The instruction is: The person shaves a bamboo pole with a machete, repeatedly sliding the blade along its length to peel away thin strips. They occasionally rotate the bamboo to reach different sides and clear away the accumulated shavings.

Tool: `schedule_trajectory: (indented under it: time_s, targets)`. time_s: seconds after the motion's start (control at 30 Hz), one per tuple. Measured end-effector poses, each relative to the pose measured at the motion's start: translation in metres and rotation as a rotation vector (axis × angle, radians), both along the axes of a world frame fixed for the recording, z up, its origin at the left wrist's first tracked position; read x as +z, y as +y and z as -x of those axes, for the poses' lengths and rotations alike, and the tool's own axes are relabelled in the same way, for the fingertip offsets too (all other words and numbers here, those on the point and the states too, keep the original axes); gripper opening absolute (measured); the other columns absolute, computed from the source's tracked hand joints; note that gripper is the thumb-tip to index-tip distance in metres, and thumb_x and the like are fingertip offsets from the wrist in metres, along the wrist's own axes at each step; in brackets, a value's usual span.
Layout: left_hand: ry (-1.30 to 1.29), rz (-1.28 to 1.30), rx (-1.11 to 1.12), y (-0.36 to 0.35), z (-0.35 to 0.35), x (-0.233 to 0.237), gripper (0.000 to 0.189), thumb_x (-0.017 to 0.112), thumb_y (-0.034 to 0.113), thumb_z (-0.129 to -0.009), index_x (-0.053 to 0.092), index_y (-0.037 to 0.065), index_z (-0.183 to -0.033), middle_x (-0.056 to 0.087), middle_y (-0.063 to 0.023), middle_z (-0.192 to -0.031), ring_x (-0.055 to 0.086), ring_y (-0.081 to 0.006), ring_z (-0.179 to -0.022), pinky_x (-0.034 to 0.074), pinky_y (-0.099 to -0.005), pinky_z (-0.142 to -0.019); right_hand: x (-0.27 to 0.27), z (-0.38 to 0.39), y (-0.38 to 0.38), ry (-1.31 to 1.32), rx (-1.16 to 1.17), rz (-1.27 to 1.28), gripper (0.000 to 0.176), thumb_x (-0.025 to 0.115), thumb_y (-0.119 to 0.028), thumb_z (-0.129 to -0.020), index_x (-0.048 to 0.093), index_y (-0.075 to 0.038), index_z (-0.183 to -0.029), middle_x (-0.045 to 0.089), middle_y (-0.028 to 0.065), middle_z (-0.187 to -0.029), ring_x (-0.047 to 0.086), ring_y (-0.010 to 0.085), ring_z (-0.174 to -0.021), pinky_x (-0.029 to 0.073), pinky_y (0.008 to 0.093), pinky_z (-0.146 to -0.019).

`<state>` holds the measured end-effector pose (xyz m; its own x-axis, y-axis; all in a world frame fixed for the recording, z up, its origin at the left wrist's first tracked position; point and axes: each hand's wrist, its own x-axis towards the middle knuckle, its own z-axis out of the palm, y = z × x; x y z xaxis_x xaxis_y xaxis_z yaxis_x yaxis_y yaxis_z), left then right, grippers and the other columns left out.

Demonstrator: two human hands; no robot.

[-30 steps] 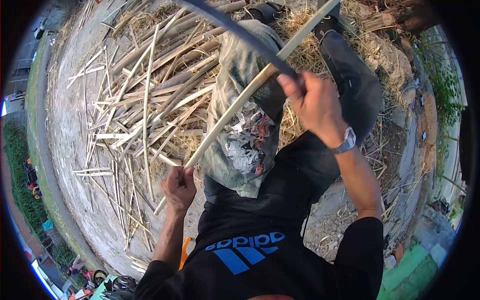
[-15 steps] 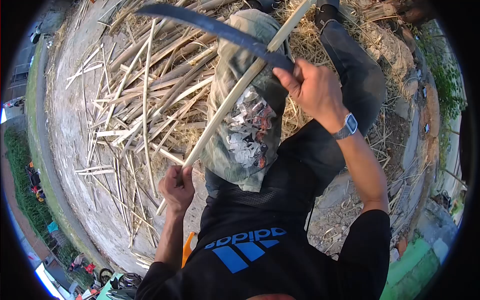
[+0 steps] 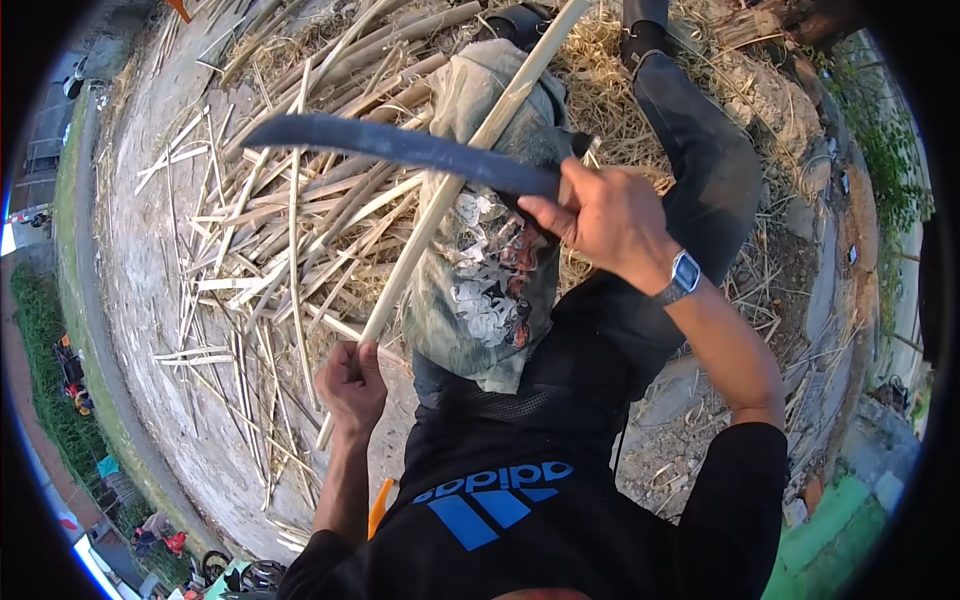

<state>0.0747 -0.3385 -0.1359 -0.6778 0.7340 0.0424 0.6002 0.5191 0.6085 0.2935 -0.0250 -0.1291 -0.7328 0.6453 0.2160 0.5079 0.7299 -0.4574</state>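
My left hand is closed round the near end of a long pale split-wood strip. The strip slants up and away across a camouflage-patterned cloth with a printed picture, which is draped over my leg. In my right hand is the handle of a machete with a long, dark, slightly curved blade. Its blade points left and crosses over the strip about midway along. My fingers hide most of the handle.
Many split strips and poles lie heaped on the ground ahead and to the left. Dry shavings cover the ground between my legs. An orange object is beside my left forearm. Rubble lies at the right.
My right hand has drawn the machete back toward my body along the strip, and its blade now lies more level. The left hand has stayed nearly in place, still gripping the strip.
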Motion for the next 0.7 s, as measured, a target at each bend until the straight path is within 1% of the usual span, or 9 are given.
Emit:
schedule_trajectory:
  time_s: [0.1,0.2,0.23,0.33,0.4,0.47,0.53,0.6,0.7]
  targets:
    - [0.037,0.032,-0.04,-0.001,0.003,0.015,0.026,0.07,0.015,-0.099,0.061,0.004,-0.077,0.041,0.003,-0.052,0.033,-0.0052,-0.046,0.026,-0.028,-0.044,0.011,-0.006,0.057,-0.117,-0.235,-0.021,0.061,0.065,-0.066,-0.093,0.063,-0.009,-0.072,0.064,0.0102,-0.054,0.068,0.0333,-0.053,0.055,0.044,-0.051]
    - [0.12,-0.01,-0.092,0.001,0.014,0.006,0.026,0.074,0.016,-0.095,0.06,0.005,-0.077,0.045,-0.004,-0.049,0.041,-0.012,-0.04,0.033,-0.0295,-0.043,0.01,0.005,0.007,0.046,-0.057,-0.018,0.065,0.061,-0.068,-0.094,0.062,-0.008,-0.071,0.062,0.0099,-0.052,0.067,0.032,-0.051,0.054,0.0426,-0.049]
    - [0.109,0.03,-0.08,-0.004,0.015,0.008,0.025,0.075,0.016,-0.095,0.061,0.006,-0.077,0.044,-0.0032,-0.049,0.043,-0.0113,-0.04,0.034,-0.0295,-0.043,0.012,0.002,-0.006,-0.019,0.022,-0.033,0.068,0.058,-0.07,-0.095,0.062,-0.007,-0.07,0.061,0.01,-0.051,0.065,0.0317,-0.05,0.052,0.0416,-0.049]
    - [0.075,0.046,-0.097,-0.044,0.036,-0.002,0.026,0.075,0.016,-0.095,0.06,0.007,-0.076,0.044,-0.0028,-0.048,0.042,-0.0107,-0.04,0.033,-0.03,-0.042,0.008,-0.015,0.063,-0.061,-0.17,0.141,0.07,0.057,-0.072,-0.095,0.062,-0.007,-0.068,0.06,0.0107,-0.051,0.065,0.0317,-0.05,0.05,0.0415,-0.048]
    - [0.133,0.056,-0.095,-0.021,0.023,0.017,0.028,0.074,0.018,-0.095,0.059,0.007,-0.075,0.041,-0.0016,-0.047,0.038,-0.0097,-0.039,0.031,-0.0309,-0.041,0.016,-0.008,0.072,-0.096,-0.171,0.016,0.072,0.056,-0.072,-0.095,0.062,-0.006,-0.068,0.06,0.0117,-0.051,0.065,0.0321,-0.05,0.049,0.0419,-0.047]
    - [0.09,0.041,-0.051,-0.021,0.033,0.002,0.029,0.073,0.018,-0.096,0.058,0.007,-0.074,0.04,-0.0009,-0.047,0.037,-0.0095,-0.039,0.03,-0.0308,-0.041,0.03,0.003,0.054,0.03,-0.174,0.107,0.071,0.057,-0.072,-0.094,0.063,-0.006,-0.069,0.06,0.0119,-0.052,0.065,0.0321,-0.05,0.049,0.043,-0.047]
    - [0.131,-0.026,-0.093,-0.021,0.03,0.004,0.029,0.072,0.017,-0.096,0.057,0.006,-0.073,0.039,-0.0007,-0.047,0.035,-0.0093,-0.04,0.029,-0.0305,-0.042,0.025,0.007,0.016,0.012,-0.041,0.026,0.07,0.057,-0.073,-0.094,0.063,-0.007,-0.071,0.062,0.012,-0.053,0.066,0.033,-0.051,0.051,0.0445,-0.047]
    - [0.119,0.053,-0.091,-0.048,0.044,0.002,0.029,0.072,0.016,-0.096,0.057,0.005,-0.074,0.04,-0.0008,-0.047,0.036,-0.0091,-0.04,0.03,-0.0296,-0.042,0.015,0.003,0.013,-0.08,0.068,-0.1,0.07,0.055,-0.073,-0.095,0.062,-0.007,-0.071,0.06,0.0114,-0.051,0.064,0.0324,-0.048,0.049,0.0442,-0.045]
    - [0.154,0.068,-0.114,-0.088,0.057,0.002,0.028,0.073,0.015,-0.095,0.057,0.005,-0.074,0.042,-0.0017,-0.048,0.038,-0.0097,-0.041,0.033,-0.0284,-0.043,-0.007,-0.028,0.134,-0.094,-0.257,-0.081,0.069,0.053,-0.065,-0.101,0.057,-0.004,-0.069,0.05,0.0134,-0.048,0.056,0.0294,-0.044,0.042,0.0399,-0.045]
